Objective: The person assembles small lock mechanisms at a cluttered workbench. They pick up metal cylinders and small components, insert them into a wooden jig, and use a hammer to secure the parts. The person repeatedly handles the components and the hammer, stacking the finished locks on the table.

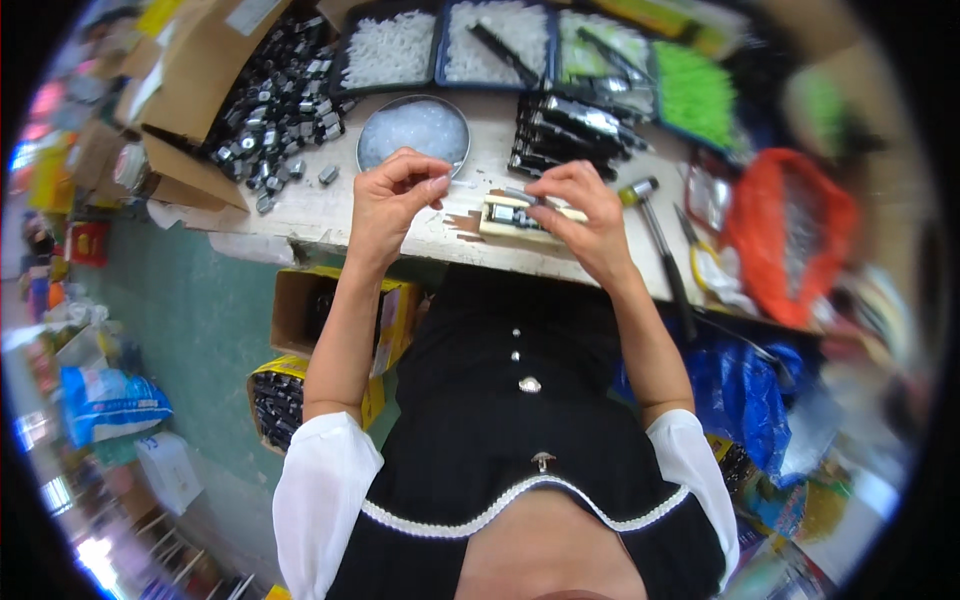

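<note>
Over the near part of the worktable [345,225], my left hand [392,200] pinches a small whitish, see-through piece [462,183] between thumb and fingertips. My right hand [588,215] is closed at a pale block-like holder [490,222], its fingers gripping a small grey piece [520,194] just above it. A black and silver part [510,214] lies in the holder, partly covered by the fingers. Just beyond my left hand stands a round metal dish [467,135] filled with clear small pieces.
Dark and silver parts [265,140] are heaped at left by a cardboard box [205,60]. Trays of white pieces [390,50] and green pieces [695,90] line the back. Black assemblies [570,130] are stacked centrally. A hammer [665,250], scissors [702,250] and red bag [745,240] lie right.
</note>
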